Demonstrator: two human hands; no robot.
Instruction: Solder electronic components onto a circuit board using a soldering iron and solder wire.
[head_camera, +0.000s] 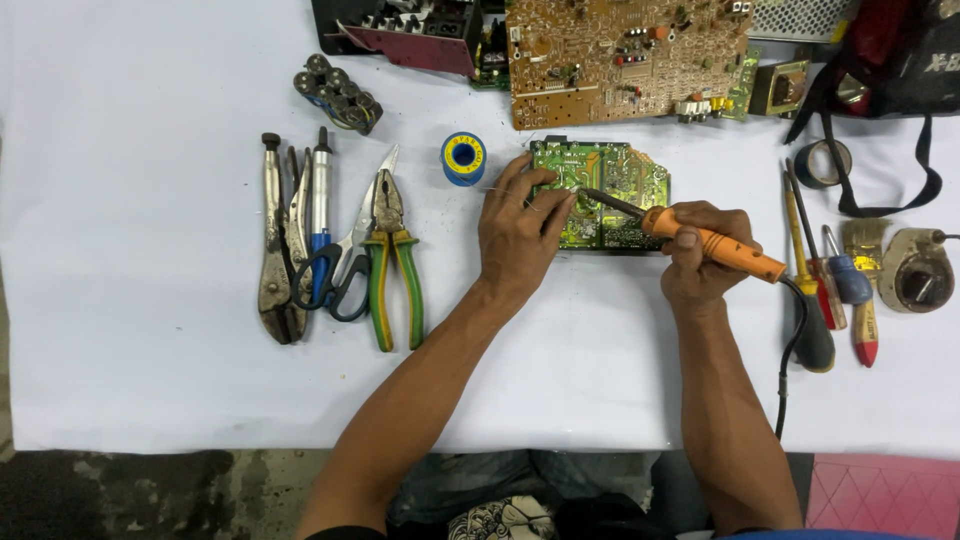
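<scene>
White surface (150, 380) carries a green board (615, 195) at centre. Left hand (520, 235) presses it flat, pinching thin solder wire; right hand (700, 255) grips an orange iron (715, 245), tip angled onto the board. Pliers (390, 255) lie left.

Two hands work here: the left hand (520, 232) and the right hand (700, 262). There is one soldering iron (712, 243), one green circuit board (612, 192), one larger brown circuit board (625, 55), one solder spool (464, 158), one pair of pliers (393, 262), one pair of scissors (338, 262) and one paintbrush (866, 290).
</scene>
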